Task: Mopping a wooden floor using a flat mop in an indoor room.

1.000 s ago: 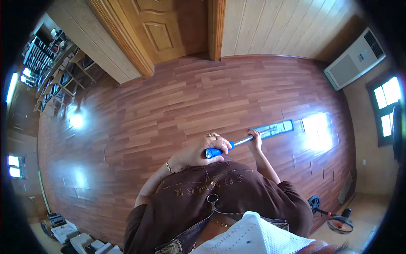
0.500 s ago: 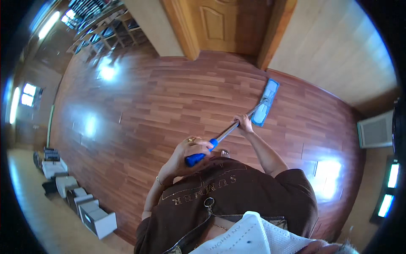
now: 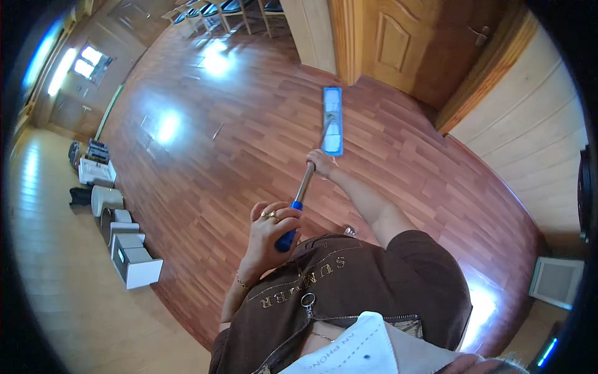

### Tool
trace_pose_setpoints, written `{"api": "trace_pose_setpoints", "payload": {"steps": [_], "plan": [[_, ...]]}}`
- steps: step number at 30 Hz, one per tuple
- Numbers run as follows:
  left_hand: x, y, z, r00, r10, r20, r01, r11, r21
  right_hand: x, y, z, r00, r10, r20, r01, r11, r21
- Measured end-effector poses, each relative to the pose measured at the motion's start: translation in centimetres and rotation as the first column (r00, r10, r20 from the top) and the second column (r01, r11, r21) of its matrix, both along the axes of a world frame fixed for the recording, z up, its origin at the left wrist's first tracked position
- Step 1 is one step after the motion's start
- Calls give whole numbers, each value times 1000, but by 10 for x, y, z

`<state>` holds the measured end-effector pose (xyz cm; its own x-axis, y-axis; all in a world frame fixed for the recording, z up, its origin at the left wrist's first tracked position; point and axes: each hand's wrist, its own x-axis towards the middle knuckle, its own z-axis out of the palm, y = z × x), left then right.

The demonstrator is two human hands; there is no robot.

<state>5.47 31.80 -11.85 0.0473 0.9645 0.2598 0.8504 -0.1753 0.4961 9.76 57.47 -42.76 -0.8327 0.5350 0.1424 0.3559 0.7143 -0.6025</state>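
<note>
A flat mop is in both my hands. My left hand (image 3: 271, 234), with a ring and a bracelet, is closed around the blue grip (image 3: 286, 241) at the top of its handle, close to my body. Farther down, my right hand (image 3: 321, 163) wraps the metal pole (image 3: 304, 186), arm stretched forward. The mop's long blue-edged head (image 3: 333, 121) lies on the wood-look floor (image 3: 249, 137), pointing away from me, near the left post of the door frame.
A wooden door (image 3: 405, 47) and its frame (image 3: 344, 43) stand ahead to the right, beside a pale wall (image 3: 517, 118). Chairs (image 3: 233, 9) are at the far end. White boxy units (image 3: 140, 268) line the left wall. A white-framed box (image 3: 557, 282) is at right.
The mop head has swung left across the floor, from near the right door post to near the left one. Both hands keep their hold. My view has turned left.
</note>
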Motion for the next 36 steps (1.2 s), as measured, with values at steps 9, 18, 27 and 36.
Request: {"api": "trace_pose_setpoints", "payload": {"steps": [9, 18, 27, 36], "plan": [[-14, -34, 27, 998, 64, -14, -65, 995, -76, -53, -58, 22, 989, 139, -51, -138, 990, 25], [-62, -115, 92, 961, 83, 263, -103, 993, 62, -43, -128, 102, 872, 475, -122, -471, 880, 61], [-115, -76, 78, 891, -311, 330, 277, 950, 147, 44, -126, 93, 967, 146, -208, -133, 988, 76], [-51, 62, 47, 678, -535, 504, 551, 824, 133, 185, -106, 94, 918, -389, -70, 389, 921, -16]]}}
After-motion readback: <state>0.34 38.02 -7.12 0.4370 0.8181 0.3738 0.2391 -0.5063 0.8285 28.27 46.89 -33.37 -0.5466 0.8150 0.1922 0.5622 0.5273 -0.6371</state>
